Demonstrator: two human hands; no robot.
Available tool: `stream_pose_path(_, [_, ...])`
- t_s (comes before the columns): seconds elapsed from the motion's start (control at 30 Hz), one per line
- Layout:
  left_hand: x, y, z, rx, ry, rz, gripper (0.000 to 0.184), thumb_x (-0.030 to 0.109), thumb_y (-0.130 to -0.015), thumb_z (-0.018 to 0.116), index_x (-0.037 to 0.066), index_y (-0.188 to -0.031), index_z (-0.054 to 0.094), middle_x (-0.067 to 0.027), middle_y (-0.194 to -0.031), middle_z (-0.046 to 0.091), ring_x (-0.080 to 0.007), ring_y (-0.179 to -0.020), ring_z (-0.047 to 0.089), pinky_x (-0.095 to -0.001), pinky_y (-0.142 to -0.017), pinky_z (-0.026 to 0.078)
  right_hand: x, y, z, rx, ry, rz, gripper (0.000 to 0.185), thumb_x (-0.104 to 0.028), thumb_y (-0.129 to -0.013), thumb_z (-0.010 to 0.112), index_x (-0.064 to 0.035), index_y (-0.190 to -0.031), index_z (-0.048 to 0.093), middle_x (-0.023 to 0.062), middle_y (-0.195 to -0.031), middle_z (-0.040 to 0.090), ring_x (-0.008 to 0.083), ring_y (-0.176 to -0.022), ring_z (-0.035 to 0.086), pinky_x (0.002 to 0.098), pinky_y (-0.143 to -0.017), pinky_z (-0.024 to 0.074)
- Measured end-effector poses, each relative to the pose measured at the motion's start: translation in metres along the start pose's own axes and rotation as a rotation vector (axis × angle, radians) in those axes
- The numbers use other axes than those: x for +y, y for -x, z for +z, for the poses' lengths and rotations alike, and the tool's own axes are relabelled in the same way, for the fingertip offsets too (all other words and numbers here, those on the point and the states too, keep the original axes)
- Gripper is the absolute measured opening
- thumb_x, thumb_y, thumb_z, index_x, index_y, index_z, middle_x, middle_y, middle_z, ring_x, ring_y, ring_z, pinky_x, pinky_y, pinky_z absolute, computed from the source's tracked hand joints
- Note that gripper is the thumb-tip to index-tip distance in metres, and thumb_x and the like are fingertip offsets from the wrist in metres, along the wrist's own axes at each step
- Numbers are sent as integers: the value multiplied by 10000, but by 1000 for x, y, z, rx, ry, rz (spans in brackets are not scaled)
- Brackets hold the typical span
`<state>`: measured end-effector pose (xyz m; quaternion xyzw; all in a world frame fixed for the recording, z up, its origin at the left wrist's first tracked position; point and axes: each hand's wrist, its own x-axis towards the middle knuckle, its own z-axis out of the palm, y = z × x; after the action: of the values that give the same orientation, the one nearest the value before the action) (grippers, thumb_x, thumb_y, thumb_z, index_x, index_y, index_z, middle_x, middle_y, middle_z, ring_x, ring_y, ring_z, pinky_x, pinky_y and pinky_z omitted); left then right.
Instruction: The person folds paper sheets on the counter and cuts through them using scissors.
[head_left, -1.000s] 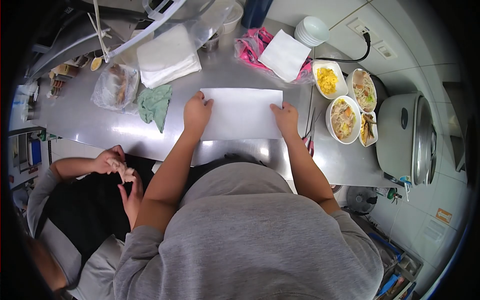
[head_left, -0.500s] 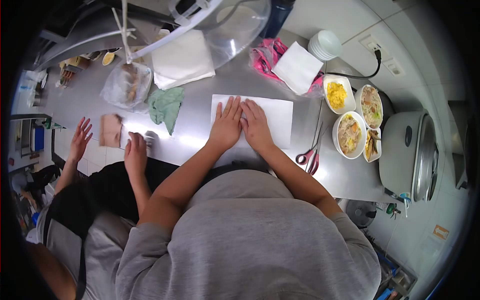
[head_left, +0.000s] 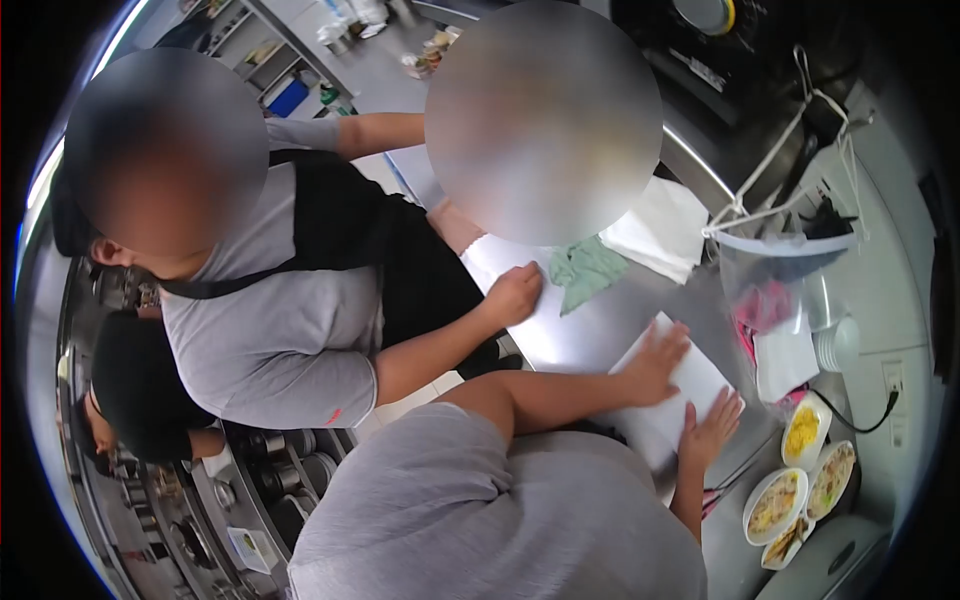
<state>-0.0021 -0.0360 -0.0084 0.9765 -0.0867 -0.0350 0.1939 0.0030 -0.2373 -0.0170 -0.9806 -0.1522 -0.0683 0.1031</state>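
White paper point(head_left: 704, 378), one, on the steel table point(head_left: 590, 345). Left hand point(head_left: 655, 368) and right hand point(head_left: 711, 430), two, open upon it, now parted, previously together. Filled dishes point(head_left: 748, 519), four. Green cloth point(head_left: 586, 272), one.

The left hand point(head_left: 655, 368) and right hand point(head_left: 710, 430), which had gripped the white paper point(head_left: 697, 375) by its sides and then pressed together on its middle, had spread apart, palms down on it. The co-worker's near hand point(head_left: 514, 295) had closed, beyond the paper's left side. The view had swung leftward from the paper, bringing in the co-worker's torso point(head_left: 290, 290) and another person point(head_left: 150, 380).
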Motion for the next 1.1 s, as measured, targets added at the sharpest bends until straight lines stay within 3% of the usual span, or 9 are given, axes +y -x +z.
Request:
stream_pose_path(0.07, [16, -15, 12, 10, 334, 237, 776, 453, -878, 517, -34, -1428, 269, -197, -1514, 215, -315, -1435, 120, -554, -1129, 48, 6, 5, 1, -32, 35, 27, 773, -499, -862, 555, -78, -1453, 289, 180, -1512, 245, 375, -1390, 228, 533, -1101, 188])
stream_pose_path(0.17, [43, -26, 35, -11, 347, 434, 753, 450, -883, 516, -11, -1431, 281, -172, -1516, 235, -259, -1441, 123, -493, -1150, 62, 14, 7, 7, -41, 34, 20, 776, -521, -872, 529, -95, -1465, 264, 156, -1529, 216, 363, -1398, 213, 540, -1102, 187])
stream_pose_path(0.3, [18, -25, 42, 28, 245, 368, 759, 472, -887, 502, 5, -1439, 272, -150, -1524, 230, -241, -1442, 126, -475, -1157, 55, 4, 4, 0, -40, 33, 27, 763, -502, -879, 525, -101, -1469, 255, 151, -1534, 206, 357, -1402, 205, 550, -1096, 192])
stream_pose_path(0.53, [-31, -12, 18, 113, 103, 133, 803, 517, -864, 501, 14, -1446, 269, -143, -1536, 200, -271, -1441, 114, -543, -1141, 24, -14, -5, -17, -156, 117, 130, 692, -407, -895, 540, -55, -1437, 295, 188, -1506, 252, 364, -1392, 230, 552, -1093, 198])
stream_pose_path(0.67, [-35, -13, 28, 118, 95, 109, 784, 495, -863, 519, -8, -1423, 298, -171, -1507, 251, -288, -1430, 154, -537, -1140, 50, -40, -17, 20, 59, -351, -229, 600, -291, -895, 548, -28, -1395, 346, 194, -1448, 344, 376, -1371, 266, 561, -1091, 177])
stream_pose_path(0.8, [-32, -11, 11, 149, 131, 41, 740, 438, -845, 582, 0, -1395, 351, -164, -1484, 300, -297, -1413, 202, -564, -1122, 104, -39, -11, 6, -46, -176, -52, 756, -438, -836, 620, -81, -1434, 324, 180, -1493, 283, 348, -1392, 236, 548, -1114, 150])
stream_pose_path(0.9, [-35, -8, -6, 86, 11, -14, 742, 472, -870, 539, 22, -1419, 324, -156, -1511, 248, -299, -1421, 178, -569, -1120, 100, -9, -2, -4, -65, -92, 48, 811, -486, -824, 622, -58, -1437, 309, 188, -1509, 248, 347, -1402, 219, 562, -1103, 178])
stream_pose_path(1.0, [-31, -7, -3, 81, -89, -24, 759, 511, -894, 472, 44, -1455, 265, -137, -1541, 184, -278, -1432, 150, -552, -1131, 58, 17, -17, -22, -15, -247, 28, 609, -342, -827, 662, -8, -1299, 471, 218, -1381, 423, 379, -1275, 390, 502, -1031, 317])
stream_pose_path(1.1, [-29, -9, -4, 73, -80, -19, 755, 503, -896, 477, 47, -1458, 261, -129, -1545, 175, -280, -1432, 148, -542, -1134, 55, 31, -67, -49, 292, -278, -17, 439, -178, -761, 708, -21, -1144, 563, 199, -1196, 542, 385, -1100, 495, 463, -932, 395])
